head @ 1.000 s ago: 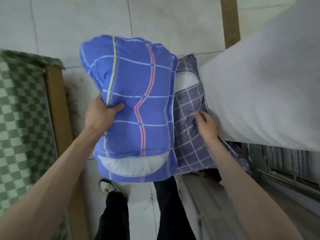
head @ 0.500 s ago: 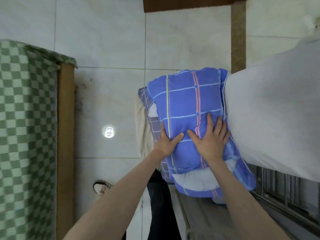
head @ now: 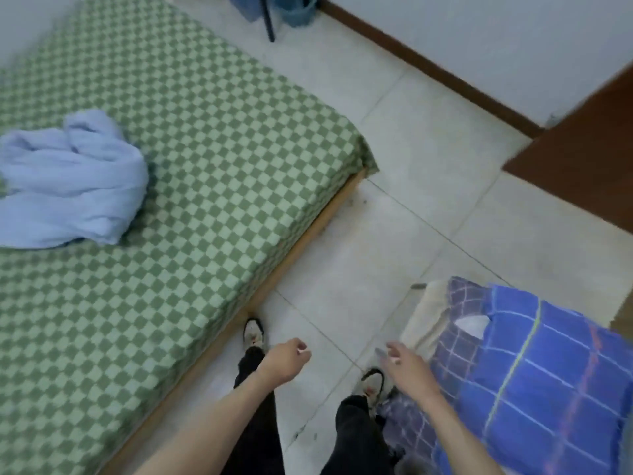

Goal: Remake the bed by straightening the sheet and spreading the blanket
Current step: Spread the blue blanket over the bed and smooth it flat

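Note:
A green checkered sheet [head: 191, 173] covers the bed on the left, lying fairly flat. A crumpled pale blue blanket [head: 68, 180] lies bunched on it near the left edge. My left hand [head: 286, 363] hangs over the floor beside the bed's wooden side rail, fingers loosely curled and holding nothing. My right hand [head: 406, 366] hovers over the floor with relaxed fingers, empty, just left of a blue plaid pillow [head: 544, 382]. That pillow rests on top of a grey-purple plaid pillow [head: 455, 341] at the lower right.
White tiled floor [head: 404, 207] runs between the bed and the pillows, where my feet stand. A brown baseboard [head: 428, 66] lines the far wall. A dark brown door or cabinet [head: 582, 166] is at right. A blue bin [head: 294, 8] and dark pole stand at the top.
Both hands let go of the blue plaid pillow, which now sits on the other pillow. My view swung left toward the bed with the blanket.

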{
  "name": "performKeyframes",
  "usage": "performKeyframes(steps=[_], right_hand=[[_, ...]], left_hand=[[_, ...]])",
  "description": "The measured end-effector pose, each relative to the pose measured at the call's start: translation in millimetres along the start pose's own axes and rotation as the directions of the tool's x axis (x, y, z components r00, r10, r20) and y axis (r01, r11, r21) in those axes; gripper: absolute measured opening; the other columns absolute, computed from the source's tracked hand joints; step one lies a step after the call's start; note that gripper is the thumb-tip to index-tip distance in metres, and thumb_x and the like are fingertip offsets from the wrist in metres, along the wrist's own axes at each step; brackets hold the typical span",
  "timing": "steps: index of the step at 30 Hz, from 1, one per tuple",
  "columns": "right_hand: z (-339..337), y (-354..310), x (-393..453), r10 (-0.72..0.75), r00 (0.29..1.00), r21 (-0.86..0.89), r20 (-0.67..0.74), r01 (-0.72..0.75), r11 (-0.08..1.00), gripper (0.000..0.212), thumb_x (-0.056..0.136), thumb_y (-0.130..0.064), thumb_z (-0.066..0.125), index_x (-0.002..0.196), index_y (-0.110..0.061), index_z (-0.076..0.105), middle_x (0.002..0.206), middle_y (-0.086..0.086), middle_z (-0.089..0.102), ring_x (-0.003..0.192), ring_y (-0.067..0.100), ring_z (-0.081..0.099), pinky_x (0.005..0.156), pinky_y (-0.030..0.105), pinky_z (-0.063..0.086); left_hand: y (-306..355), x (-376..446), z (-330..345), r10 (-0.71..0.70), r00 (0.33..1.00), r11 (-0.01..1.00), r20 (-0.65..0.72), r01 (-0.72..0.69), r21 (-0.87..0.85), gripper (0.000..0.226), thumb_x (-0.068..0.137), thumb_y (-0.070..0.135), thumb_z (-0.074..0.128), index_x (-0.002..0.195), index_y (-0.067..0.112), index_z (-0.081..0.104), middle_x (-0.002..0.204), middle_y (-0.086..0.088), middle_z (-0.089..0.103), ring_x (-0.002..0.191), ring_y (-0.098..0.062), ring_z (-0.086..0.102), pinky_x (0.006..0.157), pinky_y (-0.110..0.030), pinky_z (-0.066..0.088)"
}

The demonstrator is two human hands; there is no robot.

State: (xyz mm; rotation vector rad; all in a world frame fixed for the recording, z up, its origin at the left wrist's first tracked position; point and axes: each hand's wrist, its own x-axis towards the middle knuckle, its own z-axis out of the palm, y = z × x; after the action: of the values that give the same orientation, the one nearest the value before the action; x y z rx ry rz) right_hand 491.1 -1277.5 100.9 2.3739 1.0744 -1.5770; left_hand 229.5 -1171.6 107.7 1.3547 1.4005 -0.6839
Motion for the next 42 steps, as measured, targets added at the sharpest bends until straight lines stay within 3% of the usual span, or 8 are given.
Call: performKeyframes(steps=[9,14,21,25,31,36,40,42], right_hand=[[151,-378,54,-0.115,0.953,-0.208,0.28,0.177,0.962,0.04,0.094,-0.033,0.063,0.131,-0.017,0.062,0.119,0.002,0.068,0.107,0.017,0.064,0.092,0.025,0.046],[212,-527,67,-0.182,0.895,-0.249,0.406,0.3,0.921,0.04,0.096,-0.037,0.06,0.133,-0.022,0.058,0.126,-0.001,0.063,0.104,0.009,0.059,0.084,0.022,0.046],[231,-622,127,-0.26,0.882,-0.339,0.393,0.402,0.851,0.042,0.099,-0.04,0.056,0.137,-0.023,0.056,0.125,-0.007,0.063,0.107,0.009,0.058,0.082,0.02,0.043],[208,-609,159,-0.205,0.926,-0.405,0.316,0.327,0.854,0.035,0.098,-0.038,0.058,0.131,-0.025,0.06,0.12,-0.007,0.064,0.105,0.008,0.058,0.086,0.021,0.041],[170,-590,178,-0.099,0.968,-0.291,0.232,0.167,0.942,0.022,0.096,-0.026,0.065,0.117,-0.02,0.067,0.107,-0.001,0.069,0.103,0.018,0.066,0.095,0.034,0.051],[114,-659,165,-0.214,0.945,-0.1,0.248,0.245,0.965,0.031,0.104,-0.033,0.052,0.131,-0.019,0.06,0.109,-0.002,0.073,0.101,0.017,0.069,0.097,0.044,0.056],[39,-762,122,-0.482,0.857,0.321,0.181,0.412,0.853,0.037,0.103,-0.047,0.049,0.133,-0.028,0.058,0.118,-0.001,0.073,0.106,0.016,0.072,0.095,0.042,0.056],[-3,-808,99,-0.588,0.805,0.485,0.077,0.485,0.728,0.039,0.1,-0.054,0.051,0.135,-0.037,0.055,0.127,-0.002,0.069,0.111,0.016,0.07,0.096,0.045,0.056]], left_hand=[[-304,-24,-180,-0.347,0.929,0.638,-0.131,0.131,-0.759,0.011,0.103,0.028,0.054,0.1,0.021,0.061,0.102,-0.005,0.067,0.102,-0.027,0.065,0.093,-0.037,0.05],[-398,15,-288,-0.465,0.88,0.351,-0.094,0.086,-0.933,0.029,0.103,0.028,0.054,0.125,0.011,0.063,0.111,-0.007,0.071,0.105,-0.025,0.067,0.08,-0.035,0.051],[-416,131,-430,-0.476,0.865,0.0,-0.161,-0.183,-0.983,0.082,0.094,0.039,0.072,0.157,0.009,0.029,0.148,-0.008,0.05,0.124,-0.025,0.056,0.107,-0.045,0.049],[-413,185,-481,-0.461,0.86,-0.154,-0.22,-0.322,-0.934,0.077,0.092,0.03,0.076,0.154,0.01,0.036,0.151,-0.006,0.05,0.131,-0.026,0.053,0.112,-0.043,0.044],[-385,179,-544,-0.603,0.635,0.136,-0.483,-0.515,-0.847,0.051,0.1,0.013,0.058,0.148,0.006,0.044,0.137,-0.003,0.054,0.122,-0.021,0.053,0.097,-0.028,0.041],[-350,57,-646,-0.554,0.194,0.604,-0.81,-0.576,-0.551,0.012,0.095,0.013,0.056,0.084,0.011,0.051,0.082,-0.01,0.057,0.077,-0.026,0.051,0.068,-0.036,0.036],[-306,-64,-673,-0.077,-0.356,0.939,-0.931,-0.34,0.052,0.016,0.076,-0.001,0.058,0.072,0.011,0.047,0.073,-0.007,0.045,0.07,-0.019,0.034,0.068,-0.042,0.04],[-280,-100,-653,0.144,-0.368,0.954,-0.919,-0.195,0.227,0.015,0.075,-0.004,0.056,0.081,0.009,0.056,0.078,-0.013,0.051,0.074,-0.021,0.036,0.07,-0.034,0.029]])
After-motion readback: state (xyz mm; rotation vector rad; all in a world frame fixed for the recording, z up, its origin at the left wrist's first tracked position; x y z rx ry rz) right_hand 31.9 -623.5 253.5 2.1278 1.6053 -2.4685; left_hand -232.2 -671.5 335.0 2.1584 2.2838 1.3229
